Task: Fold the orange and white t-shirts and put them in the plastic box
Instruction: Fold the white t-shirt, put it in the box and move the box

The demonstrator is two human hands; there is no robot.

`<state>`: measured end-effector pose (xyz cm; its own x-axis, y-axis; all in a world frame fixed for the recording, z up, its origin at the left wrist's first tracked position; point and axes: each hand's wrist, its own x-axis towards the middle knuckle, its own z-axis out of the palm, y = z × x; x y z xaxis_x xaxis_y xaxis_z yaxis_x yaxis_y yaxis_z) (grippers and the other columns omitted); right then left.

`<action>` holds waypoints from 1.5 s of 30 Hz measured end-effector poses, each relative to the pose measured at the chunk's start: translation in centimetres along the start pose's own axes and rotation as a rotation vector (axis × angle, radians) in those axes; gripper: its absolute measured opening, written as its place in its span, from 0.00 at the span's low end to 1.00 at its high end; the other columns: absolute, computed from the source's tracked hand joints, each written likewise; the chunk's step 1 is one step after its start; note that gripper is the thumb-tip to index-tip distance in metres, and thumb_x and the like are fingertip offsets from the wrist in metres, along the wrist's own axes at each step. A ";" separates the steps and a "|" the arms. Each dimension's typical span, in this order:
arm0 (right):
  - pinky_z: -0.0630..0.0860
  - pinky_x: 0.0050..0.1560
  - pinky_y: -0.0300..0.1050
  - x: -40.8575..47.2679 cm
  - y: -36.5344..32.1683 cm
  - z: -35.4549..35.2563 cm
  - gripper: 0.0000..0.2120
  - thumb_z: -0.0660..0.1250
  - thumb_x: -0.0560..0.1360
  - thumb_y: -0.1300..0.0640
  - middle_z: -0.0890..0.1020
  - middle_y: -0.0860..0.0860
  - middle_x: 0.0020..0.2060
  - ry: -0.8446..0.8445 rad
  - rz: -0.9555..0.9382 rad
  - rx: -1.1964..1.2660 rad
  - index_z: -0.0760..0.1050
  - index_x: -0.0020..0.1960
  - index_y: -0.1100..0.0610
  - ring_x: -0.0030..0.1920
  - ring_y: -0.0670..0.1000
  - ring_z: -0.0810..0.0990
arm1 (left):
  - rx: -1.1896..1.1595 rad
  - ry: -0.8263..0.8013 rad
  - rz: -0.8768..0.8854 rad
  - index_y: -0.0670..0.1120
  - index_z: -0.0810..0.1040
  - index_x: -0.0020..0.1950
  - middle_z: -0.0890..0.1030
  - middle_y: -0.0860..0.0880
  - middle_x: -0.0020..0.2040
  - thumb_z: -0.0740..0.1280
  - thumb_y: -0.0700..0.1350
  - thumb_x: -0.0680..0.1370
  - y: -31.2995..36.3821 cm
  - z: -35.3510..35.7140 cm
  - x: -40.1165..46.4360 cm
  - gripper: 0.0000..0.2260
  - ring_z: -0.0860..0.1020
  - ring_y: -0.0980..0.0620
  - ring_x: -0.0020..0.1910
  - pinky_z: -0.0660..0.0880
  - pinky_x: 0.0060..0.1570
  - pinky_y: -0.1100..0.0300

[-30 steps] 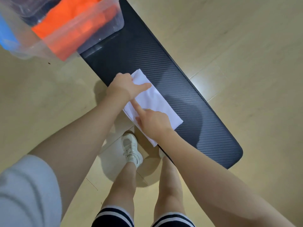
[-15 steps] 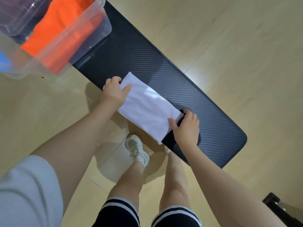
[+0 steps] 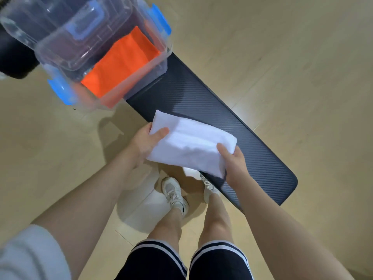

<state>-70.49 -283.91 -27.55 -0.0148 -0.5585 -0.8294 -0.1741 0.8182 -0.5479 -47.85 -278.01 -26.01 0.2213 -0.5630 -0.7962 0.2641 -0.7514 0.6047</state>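
Holding the folded white t-shirt just above the bench, you have your left hand gripping its end nearer the plastic box and your right hand pinching the far end, thumbs on top. Folding looks finished; the step in hand is the transfer. Orange t-shirt already lies in the plastic box. Next move, as judged: carry the bundle level toward the plastic box and set it beside or on the orange one without letting the folds slip.
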 end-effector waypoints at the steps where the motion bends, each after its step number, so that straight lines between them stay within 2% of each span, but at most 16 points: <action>1: 0.79 0.54 0.57 -0.8 -1.3 0.5 0.16 0.69 0.73 0.55 0.81 0.57 0.55 -0.033 -0.016 -0.029 0.73 0.59 0.57 0.53 0.58 0.81 | -0.061 0.028 0.015 0.50 0.75 0.56 0.81 0.48 0.53 0.69 0.55 0.72 0.6 -0.8 -1.0 0.16 0.80 0.46 0.51 0.78 0.50 0.53; 7: 0.79 0.51 0.52 -3.3 -9.4 5.6 0.13 0.64 0.76 0.55 0.80 0.56 0.56 -0.212 -0.114 -0.115 0.71 0.60 0.55 0.52 0.55 0.82 | -0.323 0.144 0.090 0.44 0.71 0.64 0.81 0.48 0.55 0.63 0.46 0.78 4.2 -5.5 -5.1 0.16 0.81 0.55 0.46 0.79 0.41 0.64; 10: 0.80 0.52 0.52 -2.9 -13.2 8.7 0.20 0.66 0.73 0.61 0.79 0.56 0.59 -0.479 -0.079 -0.084 0.69 0.65 0.56 0.57 0.57 0.80 | -0.447 0.225 0.094 0.45 0.69 0.68 0.78 0.46 0.61 0.62 0.45 0.78 5.9 -8.3 -5.3 0.19 0.79 0.51 0.52 0.78 0.45 0.61; 13: 0.77 0.57 0.57 -1.9 -16.5 12.9 0.25 0.66 0.68 0.65 0.78 0.58 0.61 -0.655 -0.136 -0.149 0.70 0.65 0.57 0.60 0.58 0.78 | -0.564 0.328 0.084 0.43 0.71 0.67 0.77 0.42 0.61 0.59 0.40 0.77 8.3 -11.0 -4.7 0.17 0.78 0.48 0.51 0.75 0.45 0.57; 16: 0.77 0.56 0.55 -0.2 -19.7 17.8 0.19 0.67 0.71 0.65 0.80 0.58 0.58 -0.488 -0.242 -0.241 0.72 0.60 0.55 0.56 0.58 0.80 | -0.581 0.370 0.041 0.42 0.70 0.66 0.78 0.42 0.59 0.58 0.39 0.76 10.1 -13.2 -3.2 0.18 0.77 0.47 0.51 0.75 0.43 0.56; 18: 0.79 0.47 0.48 1.5 -21.7 20.7 0.17 0.66 0.73 0.64 0.81 0.53 0.50 -0.408 -0.298 -0.348 0.71 0.61 0.56 0.49 0.54 0.81 | -0.535 0.376 0.022 0.41 0.69 0.66 0.77 0.42 0.61 0.58 0.37 0.76 11.1 -14.4 -1.8 0.18 0.77 0.46 0.52 0.75 0.45 0.56; 20: 0.75 0.37 0.42 3.1 -22.8 23.3 0.14 0.64 0.74 0.63 0.78 0.50 0.42 -0.357 -0.349 -0.525 0.71 0.59 0.56 0.40 0.50 0.78 | -0.511 0.391 -0.006 0.40 0.70 0.63 0.77 0.42 0.60 0.57 0.35 0.76 12.0 -15.0 0.0 0.16 0.76 0.45 0.53 0.74 0.47 0.55; 22: 0.71 0.37 0.43 4.8 -23.2 25.2 0.09 0.62 0.73 0.64 0.75 0.50 0.36 -0.336 -0.404 -0.655 0.72 0.52 0.56 0.35 0.50 0.74 | -0.482 0.426 -0.064 0.41 0.69 0.60 0.77 0.44 0.55 0.57 0.34 0.77 12.7 -15.2 1.9 0.13 0.75 0.45 0.52 0.74 0.46 0.55; 24: 0.72 0.44 0.47 6.3 -23.1 26.8 0.12 0.62 0.73 0.63 0.77 0.52 0.40 -0.321 -0.451 -0.762 0.72 0.57 0.57 0.40 0.53 0.75 | -0.383 0.498 -0.133 0.39 0.69 0.62 0.77 0.43 0.56 0.59 0.35 0.76 12.4 -15.7 4.2 0.15 0.76 0.44 0.53 0.76 0.51 0.50; 26: 0.69 0.47 0.42 7.3 -22.3 27.8 0.23 0.61 0.75 0.61 0.77 0.56 0.53 -0.292 -0.493 -0.936 0.64 0.69 0.56 0.50 0.54 0.75 | -0.158 0.589 -0.217 0.38 0.68 0.62 0.76 0.40 0.59 0.60 0.36 0.75 11.6 -16.1 6.1 0.16 0.76 0.40 0.55 0.75 0.54 0.48; 28: 0.68 0.54 0.40 7.7 -20.8 28.4 0.29 0.60 0.76 0.63 0.68 0.55 0.68 -0.282 -0.625 -1.118 0.54 0.74 0.55 0.60 0.55 0.72 | 0.104 0.651 -0.286 0.37 0.64 0.65 0.74 0.38 0.60 0.61 0.37 0.75 11.1 -15.8 7.1 0.19 0.74 0.38 0.57 0.71 0.52 0.50; 30: 0.67 0.66 0.49 7.9 -19.1 28.6 0.30 0.59 0.75 0.66 0.54 0.54 0.75 -0.264 -0.799 -1.352 0.52 0.74 0.57 0.71 0.57 0.62 | 0.310 0.662 -0.232 0.39 0.62 0.68 0.70 0.38 0.64 0.62 0.37 0.74 10.8 -14.9 7.5 0.23 0.72 0.38 0.60 0.71 0.54 0.50; 35: 0.60 0.72 0.52 9.1 -18.1 28.4 0.31 0.57 0.77 0.64 0.48 0.54 0.77 -0.537 -0.668 -1.718 0.47 0.76 0.57 0.75 0.57 0.52 | 0.789 0.427 0.020 0.43 0.59 0.73 0.58 0.43 0.75 0.57 0.36 0.77 10.1 -13.3 8.2 0.24 0.60 0.43 0.72 0.62 0.68 0.52; 39: 0.62 0.70 0.54 9.5 -20.0 28.7 0.28 0.57 0.78 0.58 0.52 0.54 0.76 -0.512 -0.435 -1.762 0.51 0.74 0.62 0.73 0.59 0.59 | 0.911 0.274 -0.186 0.41 0.59 0.72 0.60 0.42 0.75 0.57 0.39 0.78 9.6 -14.1 8.4 0.23 0.62 0.43 0.72 0.63 0.66 0.51; 41: 0.66 0.66 0.51 8.3 -21.9 29.0 0.23 0.57 0.78 0.58 0.58 0.56 0.74 -0.517 -0.484 -1.654 0.59 0.72 0.62 0.68 0.59 0.68 | 0.817 0.281 -0.180 0.42 0.61 0.72 0.63 0.44 0.73 0.58 0.40 0.78 10.7 -14.7 7.5 0.22 0.64 0.44 0.70 0.66 0.64 0.51; 45: 0.71 0.62 0.54 5.0 -25.8 30.9 0.14 0.58 0.78 0.61 0.74 0.59 0.62 -0.496 -0.786 -1.358 0.72 0.62 0.62 0.61 0.60 0.73 | 0.775 0.452 0.089 0.44 0.68 0.68 0.67 0.46 0.70 0.58 0.41 0.78 14.8 -17.1 5.2 0.18 0.69 0.45 0.66 0.69 0.61 0.52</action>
<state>-35.66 -303.63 -20.93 0.7397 -0.4391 -0.5100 -0.6730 -0.4874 -0.5564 -26.73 -286.15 -20.88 0.6017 -0.5641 -0.5655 -0.4423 -0.8248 0.3521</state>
